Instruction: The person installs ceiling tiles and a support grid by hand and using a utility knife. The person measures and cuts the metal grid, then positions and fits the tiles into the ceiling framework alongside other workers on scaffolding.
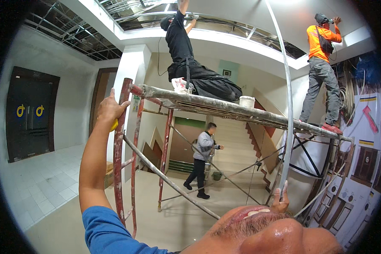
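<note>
From afar I watch my left hand point(109, 109) grip the stiff red post point(117, 173), thumb apart from its fingers. Beyond, 1 dark bucket point(216, 176) and 1 white tub point(247, 102), contents hidden. The upright metal strip point(290, 110), probably light and bendy, is best held low, where my right hand point(279, 204) pinches it.

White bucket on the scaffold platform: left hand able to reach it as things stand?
Likely not: left hand is on the red post, and the white bucket sits farther along, past the worker in black.
</note>
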